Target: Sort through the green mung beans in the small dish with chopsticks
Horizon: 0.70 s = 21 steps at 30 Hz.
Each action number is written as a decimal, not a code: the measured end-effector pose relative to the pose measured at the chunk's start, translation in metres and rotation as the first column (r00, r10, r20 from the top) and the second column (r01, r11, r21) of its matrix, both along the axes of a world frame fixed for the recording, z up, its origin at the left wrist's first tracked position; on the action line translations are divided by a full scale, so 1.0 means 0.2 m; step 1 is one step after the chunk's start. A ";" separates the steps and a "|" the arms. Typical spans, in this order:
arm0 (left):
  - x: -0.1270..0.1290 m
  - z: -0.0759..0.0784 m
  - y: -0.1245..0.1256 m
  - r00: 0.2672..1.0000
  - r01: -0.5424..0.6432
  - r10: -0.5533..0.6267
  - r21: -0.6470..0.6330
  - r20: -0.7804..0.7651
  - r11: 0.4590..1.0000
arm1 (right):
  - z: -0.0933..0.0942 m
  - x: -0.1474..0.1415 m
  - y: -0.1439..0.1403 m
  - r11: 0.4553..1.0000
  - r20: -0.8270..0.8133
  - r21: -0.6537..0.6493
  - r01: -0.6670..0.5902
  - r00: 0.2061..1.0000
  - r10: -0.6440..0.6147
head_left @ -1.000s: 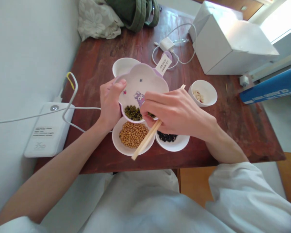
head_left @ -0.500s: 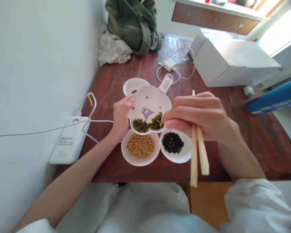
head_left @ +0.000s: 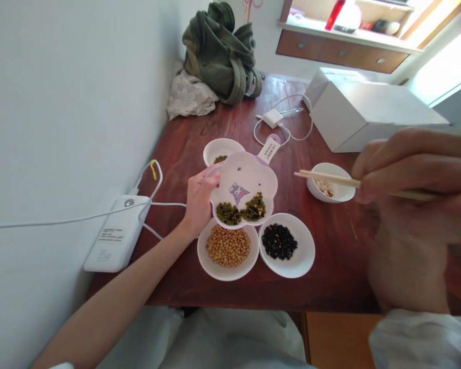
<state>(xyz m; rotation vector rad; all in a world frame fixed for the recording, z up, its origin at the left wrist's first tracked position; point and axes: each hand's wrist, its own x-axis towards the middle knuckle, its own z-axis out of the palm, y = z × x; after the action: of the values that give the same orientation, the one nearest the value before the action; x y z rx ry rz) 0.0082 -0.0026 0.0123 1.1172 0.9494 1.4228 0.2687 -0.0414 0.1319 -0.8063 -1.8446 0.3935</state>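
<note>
Flower-shaped dish (head_left: 243,177) at table centre, tilted toward near edge, gripped at left rim by left hand (head_left: 198,201), thumb over rim. Green beans (head_left: 243,209) pooled in two lowest lobes. Just below dish: bowl of yellow beans (head_left: 228,248), beside it bowl of black beans (head_left: 286,245). Behind dish: small white bowl (head_left: 223,149), few green beans inside. Right hand (head_left: 415,182) raised, blurred, close to camera, clenched on chopsticks (head_left: 326,178); tips above bowl of pale bits (head_left: 331,182). Wooden table (head_left: 341,251) underneath.
</note>
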 end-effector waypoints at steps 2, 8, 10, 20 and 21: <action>0.00 0.00 0.00 1.000 0.003 -0.004 0.004 0.007 1.000 | 0.01 -0.01 0.00 0.998 -0.067 0.066 -0.015 0.998 0.020; 0.01 0.02 -0.01 0.999 0.032 -0.033 0.024 0.040 0.999 | -0.02 -0.05 0.10 0.883 0.048 -0.244 -0.402 0.904 0.425; 0.01 0.01 -0.01 0.999 0.029 -0.030 0.019 0.037 0.999 | -0.04 -0.04 0.14 0.851 0.063 -0.286 -0.440 0.878 0.475; 0.00 -0.01 0.00 1.000 0.018 -0.019 0.003 0.020 1.000 | -0.06 -0.05 0.19 0.820 0.186 -0.421 -0.388 0.848 0.497; 0.00 -0.01 0.00 1.000 0.018 -0.018 -0.007 0.016 1.000 | -0.07 -0.05 0.19 0.810 0.184 -0.436 -0.391 0.843 0.506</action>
<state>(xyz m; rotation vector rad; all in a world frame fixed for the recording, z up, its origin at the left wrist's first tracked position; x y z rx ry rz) 0.0081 -0.0033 0.0109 1.1048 0.9306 1.4109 0.2592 -0.0029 0.1189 -0.6941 -2.2842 1.0187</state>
